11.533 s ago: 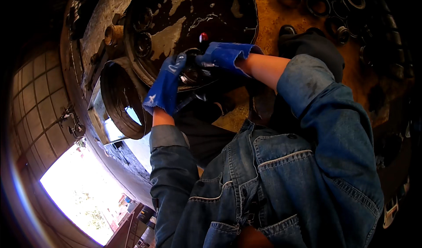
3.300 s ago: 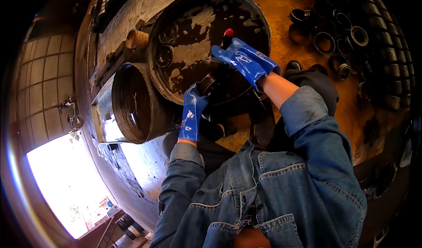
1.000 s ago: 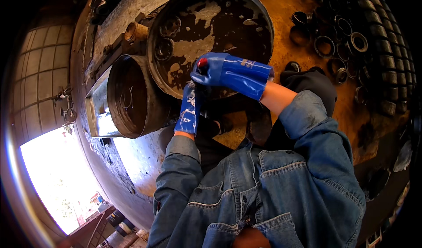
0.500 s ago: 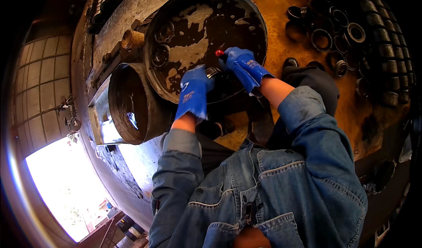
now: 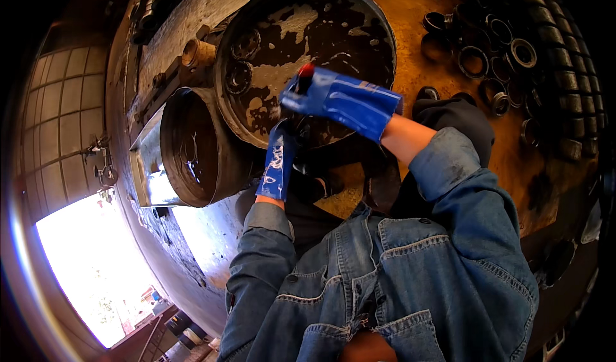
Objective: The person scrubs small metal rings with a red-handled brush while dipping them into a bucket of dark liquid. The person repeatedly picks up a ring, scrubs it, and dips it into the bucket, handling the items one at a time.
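Observation:
My right hand, in a blue rubber glove, is closed around a tool with a red handle end. The tool's working end is blurred and partly hidden, so I cannot tell its kind. My gloved left hand is lower, at the near rim of a large round tub. Its fingers are closed at a dark metal ring, mostly covered by the right hand. Dark liquid with patches of pale foam fills the tub. Two rings lie in it at the left.
Left of the tub stands an open metal drum. A rusty cylinder is beyond it. Many loose metal rings lie on the brown floor at the right, beside stacked dark cylindrical parts. A bright doorway opens at lower left.
My right hand has swung left with the red-ended tool, from the tub's right side to just above my left hand. My left hand has turned slightly, and the shiny ring is now mostly covered.

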### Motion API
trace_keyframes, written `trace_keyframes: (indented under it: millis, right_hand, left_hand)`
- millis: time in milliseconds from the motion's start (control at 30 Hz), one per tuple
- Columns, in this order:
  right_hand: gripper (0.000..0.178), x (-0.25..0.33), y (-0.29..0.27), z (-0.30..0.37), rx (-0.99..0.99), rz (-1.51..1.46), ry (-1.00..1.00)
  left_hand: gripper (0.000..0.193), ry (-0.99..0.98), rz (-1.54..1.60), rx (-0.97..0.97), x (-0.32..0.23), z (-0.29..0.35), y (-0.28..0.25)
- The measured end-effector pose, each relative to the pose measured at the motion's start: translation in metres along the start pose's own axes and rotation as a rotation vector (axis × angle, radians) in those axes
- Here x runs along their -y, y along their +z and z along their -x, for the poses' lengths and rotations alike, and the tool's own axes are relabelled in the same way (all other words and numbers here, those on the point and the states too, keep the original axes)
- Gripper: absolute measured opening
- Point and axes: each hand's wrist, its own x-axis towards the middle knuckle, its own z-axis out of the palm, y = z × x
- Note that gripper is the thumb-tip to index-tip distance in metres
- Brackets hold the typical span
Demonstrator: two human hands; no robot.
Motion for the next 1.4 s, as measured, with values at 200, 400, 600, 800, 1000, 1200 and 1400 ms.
trace_keyframes:
  millis: [200, 400, 600, 800, 1000, 1200, 1400]
  right_hand:
    - [0.036, -0.034, -0.013, -0.008, 0.143, 0.082, 0.139]
    - [0.034, -0.037, -0.021, -0.017, 0.063, 0.115, 0.143]
    - [0.028, 0.009, 0.009, 0.007, -0.002, 0.199, -0.246]
    - [0.040, -0.050, -0.022, -0.012, 0.125, -0.037, 0.125]
    - [0.046, -0.072, -0.015, 0.000, -0.027, 0.167, 0.463]
    - [0.041, -0.083, -0.016, -0.011, 0.085, 0.353, 0.527]
    - [0.043, -0.054, -0.033, -0.006, -0.110, 0.093, 0.324]
  left_hand:
    - [0.039, 0.015, 0.054, -0.001, 0.016, -0.008, 0.004]
    - [0.041, 0.095, -0.098, -0.032, 0.010, -0.005, -0.001]
    - [0.043, 0.250, -0.482, -0.020, 0.011, -0.007, -0.001]
    - [0.048, 0.024, -0.080, 0.022, 0.016, -0.007, -0.003]
    - [0.060, 0.006, -0.708, 0.129, -0.068, -0.024, -0.020]
    - [0.055, -0.207, -0.866, 0.352, -0.119, -0.076, 0.019]
    - [0.054, 0.107, -0.476, 0.051, -0.019, -0.035, -0.005]
